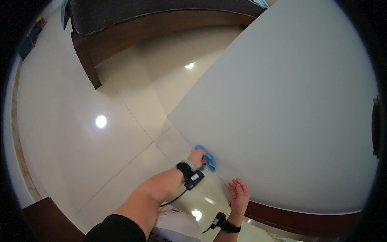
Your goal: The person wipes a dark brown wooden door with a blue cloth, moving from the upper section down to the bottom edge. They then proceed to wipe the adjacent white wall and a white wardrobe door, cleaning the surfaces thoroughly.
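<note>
A blue cloth (pixel 210 160) is gripped in my left hand (pixel 198 158), against the edge of a large pale grey flat panel (pixel 281 115). Part of the cloth is hidden behind my fingers. Lower and to the right, my right hand (pixel 239 195) is raised beside the same panel's near end. Its palm is in view, the fingers are partly curled, and nothing is in it. Both wrists carry a black strap with a small cabled box; the left one also has a pale bracelet (pixel 189 165).
Glossy cream floor tiles (pixel 127 145) spread at left, with lamp reflections. A wooden seat frame (pixel 169 24) with a dark cushion (pixel 145 7) stands at the top. Reddish-brown wood (pixel 299 219) runs along the panel's lower edge. Dark brown wood (pixel 53 220) juts in at bottom left.
</note>
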{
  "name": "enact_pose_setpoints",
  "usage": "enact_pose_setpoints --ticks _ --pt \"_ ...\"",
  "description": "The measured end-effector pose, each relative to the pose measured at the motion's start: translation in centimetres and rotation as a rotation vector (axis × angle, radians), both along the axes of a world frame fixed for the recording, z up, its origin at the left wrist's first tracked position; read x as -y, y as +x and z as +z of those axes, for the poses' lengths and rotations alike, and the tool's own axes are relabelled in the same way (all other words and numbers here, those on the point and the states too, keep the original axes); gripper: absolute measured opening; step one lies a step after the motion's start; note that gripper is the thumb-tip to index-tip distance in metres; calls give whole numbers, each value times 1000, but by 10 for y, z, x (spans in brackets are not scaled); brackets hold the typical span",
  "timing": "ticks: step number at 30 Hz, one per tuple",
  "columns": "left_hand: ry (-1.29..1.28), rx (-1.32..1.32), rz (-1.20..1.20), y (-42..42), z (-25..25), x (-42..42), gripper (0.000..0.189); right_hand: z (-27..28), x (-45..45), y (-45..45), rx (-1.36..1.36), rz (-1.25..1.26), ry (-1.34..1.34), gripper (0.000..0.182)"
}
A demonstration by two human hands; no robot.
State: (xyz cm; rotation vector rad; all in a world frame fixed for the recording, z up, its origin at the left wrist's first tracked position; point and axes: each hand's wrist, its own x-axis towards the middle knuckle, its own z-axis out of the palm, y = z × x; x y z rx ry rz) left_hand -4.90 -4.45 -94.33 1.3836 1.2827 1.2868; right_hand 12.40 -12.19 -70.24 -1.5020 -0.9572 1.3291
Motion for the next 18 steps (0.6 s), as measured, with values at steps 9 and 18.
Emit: enact_pose_setpoints --ticks 9,18 --pt "-259 929 567 -120 207 -30 79 8 -4 -27 -27 35 16 25" --pt "-88 308 490 11 223 7 80 20 -3 -22 11 32 30 25"
